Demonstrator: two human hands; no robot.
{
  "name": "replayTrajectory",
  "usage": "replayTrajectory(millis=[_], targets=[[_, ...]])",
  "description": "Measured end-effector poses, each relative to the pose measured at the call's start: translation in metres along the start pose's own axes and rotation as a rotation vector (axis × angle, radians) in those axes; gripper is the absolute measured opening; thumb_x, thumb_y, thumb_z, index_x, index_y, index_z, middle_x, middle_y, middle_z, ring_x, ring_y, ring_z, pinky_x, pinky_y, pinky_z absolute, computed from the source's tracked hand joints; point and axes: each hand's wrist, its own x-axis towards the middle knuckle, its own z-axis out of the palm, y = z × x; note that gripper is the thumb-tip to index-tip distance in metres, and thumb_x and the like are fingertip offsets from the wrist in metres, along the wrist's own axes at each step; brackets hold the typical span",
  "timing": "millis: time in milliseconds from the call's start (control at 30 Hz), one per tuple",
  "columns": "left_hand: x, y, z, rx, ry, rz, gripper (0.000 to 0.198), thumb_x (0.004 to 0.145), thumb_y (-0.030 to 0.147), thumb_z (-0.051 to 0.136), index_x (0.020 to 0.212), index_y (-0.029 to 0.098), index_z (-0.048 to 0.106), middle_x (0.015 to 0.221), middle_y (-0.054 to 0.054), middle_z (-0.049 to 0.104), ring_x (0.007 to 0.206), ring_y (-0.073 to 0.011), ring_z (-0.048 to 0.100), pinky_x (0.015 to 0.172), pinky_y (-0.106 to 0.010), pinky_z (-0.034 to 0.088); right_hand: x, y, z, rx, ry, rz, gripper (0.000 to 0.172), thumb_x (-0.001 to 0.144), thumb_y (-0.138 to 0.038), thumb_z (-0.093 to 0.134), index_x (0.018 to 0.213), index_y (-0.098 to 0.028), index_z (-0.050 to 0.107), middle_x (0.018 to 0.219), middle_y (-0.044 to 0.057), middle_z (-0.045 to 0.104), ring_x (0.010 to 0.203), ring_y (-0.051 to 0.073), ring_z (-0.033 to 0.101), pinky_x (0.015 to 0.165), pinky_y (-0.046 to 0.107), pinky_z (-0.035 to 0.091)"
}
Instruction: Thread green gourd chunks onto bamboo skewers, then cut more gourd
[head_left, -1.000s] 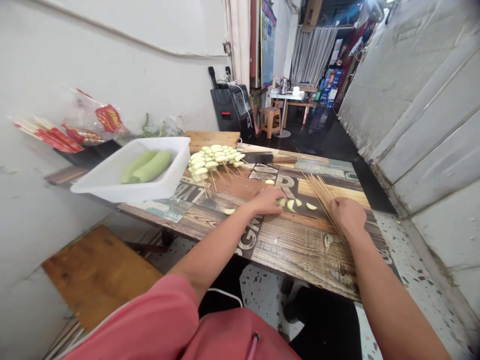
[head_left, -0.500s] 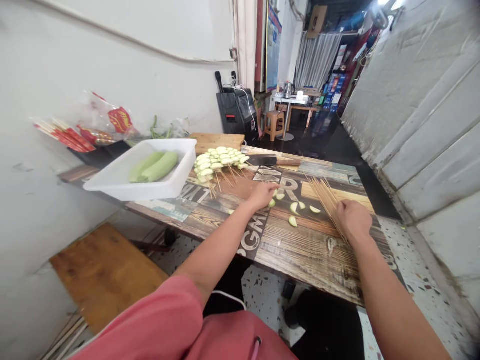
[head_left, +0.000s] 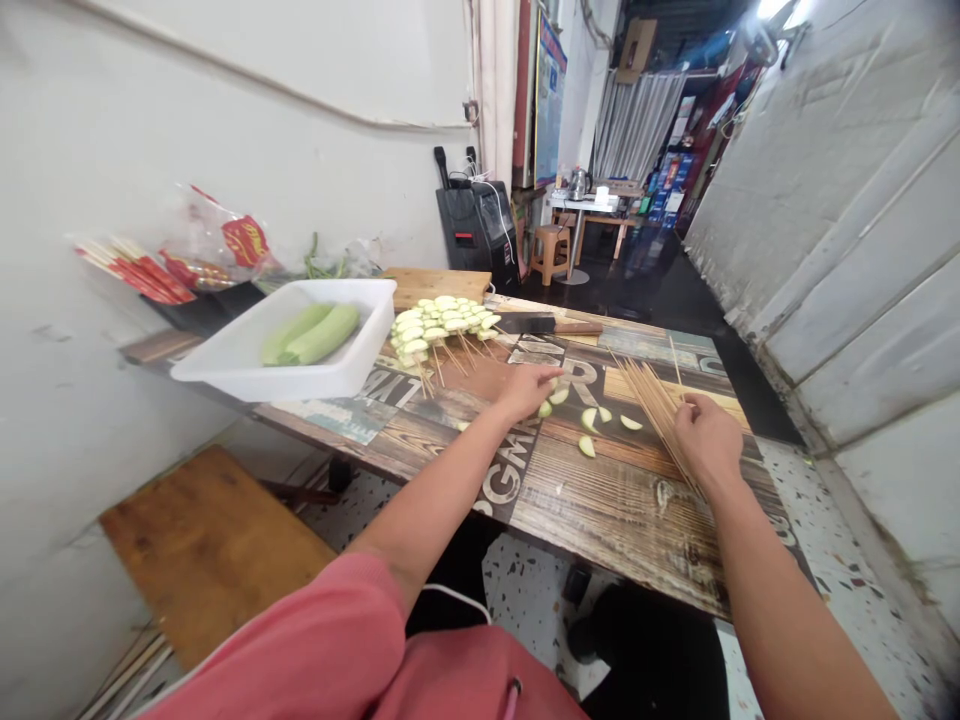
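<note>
My right hand (head_left: 709, 438) is closed on one bamboo skewer (head_left: 676, 366), whose thin end points up and away. Beneath that hand lies a bundle of loose bamboo skewers (head_left: 651, 400). At mid-table my left hand (head_left: 529, 388) has its fingers pressed together over some pale green squash slices (head_left: 559, 397); whatever is between the fingertips is hidden. A few more half-moon slices (head_left: 587, 446) are scattered between the two hands. Farther back, a pile of skewered squash slices (head_left: 442, 322) rests with its stick ends toward me.
A white plastic tub (head_left: 225, 375) holding whole green squashes (head_left: 322, 335) stands on the left. Behind the pile are a knife (head_left: 574, 326) and a wooden board (head_left: 439, 285). Packaged skewers (head_left: 150, 275) sit by the wall. A black speaker (head_left: 480, 225) stands beyond the table (head_left: 622, 520).
A single skewer has come up out of the bundle in my right hand, now standing apart from the rest. My left hand stays by the slices, its fingertips shifted slightly right.
</note>
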Motion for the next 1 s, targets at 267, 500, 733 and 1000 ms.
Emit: replayTrajectory(millis=[267, 500, 733, 1000], targets=[[-0.001, 0.024, -0.008, -0.261, 0.220, -0.134, 0.027, 0.071, 0.012, 0.063, 0.096, 0.016, 0.072, 0.096, -0.006, 0.071, 0.090, -0.0164, 0.065, 0.086, -0.029, 0.050, -0.006, -0.008, 0.002, 0.051, 0.042, -0.044, 0.042, 0.087, -0.033, 0.038, 0.113, -0.015, 0.066, 0.085, 0.011, 0.070, 0.076, 0.025, 0.062, 0.065, 0.031, 0.039], [-0.001, 0.038, -0.010, -0.743, 0.261, -0.427, 0.023, 0.068, 0.007, 0.068, 0.091, 0.010, 0.066, 0.075, -0.004, 0.068, 0.067, -0.0117, 0.064, 0.075, -0.030, 0.054, -0.012, -0.015, 0.009, 0.173, 0.028, -0.133, 0.043, 0.085, -0.037, 0.038, 0.110, -0.017, 0.067, 0.084, 0.009, 0.071, 0.075, 0.022, 0.063, 0.067, 0.030, 0.043], [0.000, 0.047, -0.014, -1.094, 0.230, -0.545, 0.020, 0.068, 0.000, 0.070, 0.085, 0.006, 0.062, 0.071, -0.006, 0.067, 0.064, -0.0123, 0.066, 0.074, -0.029, 0.054, -0.038, -0.052, 0.007, 0.352, -0.144, -0.359, 0.042, 0.084, -0.034, 0.037, 0.107, -0.013, 0.066, 0.096, 0.010, 0.071, 0.082, 0.022, 0.065, 0.073, 0.031, 0.047], [0.005, 0.046, -0.023, -1.319, 0.294, -0.629, 0.009, 0.074, 0.002, 0.067, 0.076, 0.008, 0.060, 0.068, -0.006, 0.068, 0.064, -0.0115, 0.066, 0.073, -0.026, 0.054, -0.066, -0.090, 0.021, 0.429, -0.180, -0.314, 0.045, 0.087, -0.043, 0.040, 0.112, -0.017, 0.066, 0.094, 0.010, 0.072, 0.079, 0.022, 0.067, 0.071, 0.031, 0.050]])
